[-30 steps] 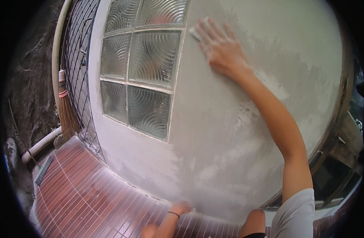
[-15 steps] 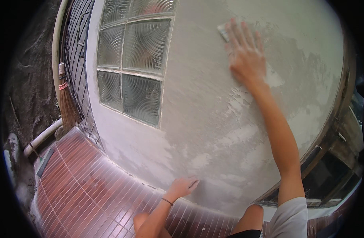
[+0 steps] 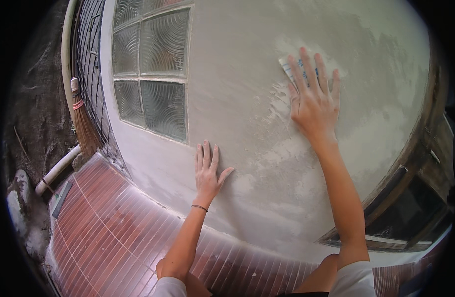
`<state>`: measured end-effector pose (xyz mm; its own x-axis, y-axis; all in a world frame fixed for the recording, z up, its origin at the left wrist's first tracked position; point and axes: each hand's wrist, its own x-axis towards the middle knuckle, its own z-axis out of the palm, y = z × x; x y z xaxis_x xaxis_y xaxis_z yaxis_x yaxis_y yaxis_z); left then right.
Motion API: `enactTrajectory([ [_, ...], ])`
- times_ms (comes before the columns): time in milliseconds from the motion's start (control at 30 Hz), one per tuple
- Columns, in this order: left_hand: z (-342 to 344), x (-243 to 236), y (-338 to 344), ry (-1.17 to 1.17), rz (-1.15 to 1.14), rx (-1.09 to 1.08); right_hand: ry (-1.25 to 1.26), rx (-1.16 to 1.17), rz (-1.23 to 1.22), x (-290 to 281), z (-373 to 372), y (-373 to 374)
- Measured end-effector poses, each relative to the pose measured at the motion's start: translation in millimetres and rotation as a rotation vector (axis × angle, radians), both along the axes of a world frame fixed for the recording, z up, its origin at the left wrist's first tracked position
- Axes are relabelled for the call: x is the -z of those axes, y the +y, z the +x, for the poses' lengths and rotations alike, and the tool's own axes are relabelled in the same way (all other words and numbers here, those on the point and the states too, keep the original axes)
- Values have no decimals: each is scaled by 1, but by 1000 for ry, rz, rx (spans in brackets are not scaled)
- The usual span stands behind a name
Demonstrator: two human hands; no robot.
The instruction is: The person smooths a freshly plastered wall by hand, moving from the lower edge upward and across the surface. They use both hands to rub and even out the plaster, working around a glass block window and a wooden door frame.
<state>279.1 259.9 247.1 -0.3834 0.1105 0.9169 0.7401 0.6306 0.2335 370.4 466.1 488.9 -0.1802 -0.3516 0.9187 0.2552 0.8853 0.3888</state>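
- Grey rendered wall (image 3: pixel 247 64) filled most of the view, with a glass-block window (image 3: pixel 150 69) set into it at the left and red tiled floor (image 3: pixel 103 232) along its foot.
- Right hand (image 3: pixel 311 101) lay spread flat, fingers extended, pressing a small pale sanding pad (image 3: pixel 288 67) against the wall high up; only the pad's upper-left corner showed past the fingers.
- Left hand (image 3: pixel 207 173) was open too, palm flat on the wall lower down, holding nothing and apparently bracing the body.
- Paler, scuffed patches lay around and below the pad.
- Judged from this, the rubbing would go best with even pressure across the whole palm, overlapping strokes, and the pad kept flat so its edges do not gouge.
- A broom (image 3: pixel 83 126) leaned beside a wire grille (image 3: pixel 91 74) far left, well apart from both hands.
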Motion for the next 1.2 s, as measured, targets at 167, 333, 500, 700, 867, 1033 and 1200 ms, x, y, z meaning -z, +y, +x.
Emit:
enactTrajectory([
  [167, 1, 37, 12, -61, -10, -10, -417, 185, 262, 108, 9, -2],
  [333, -1, 63, 15, -135, -61, -54, -946, 111, 635, 172, 57, 23],
  [500, -5, 70, 14, -127, -54, -46, -103, 140, -91, 57, 69, 67],
  [700, 3, 56, 37, -81, 55, -60, -587, 181, 404, 172, 92, 51],
  [867, 9, 36, 73, -4, 193, -65, -474, 197, 333, 150, 84, 78],
  [1033, 14, 29, 87, 52, 242, -85, 255, 96, -148, -34, 79, 101],
  [1200, 23, 24, 94, 48, 255, -73, -215, 62, -62, 31, 80, 71],
])
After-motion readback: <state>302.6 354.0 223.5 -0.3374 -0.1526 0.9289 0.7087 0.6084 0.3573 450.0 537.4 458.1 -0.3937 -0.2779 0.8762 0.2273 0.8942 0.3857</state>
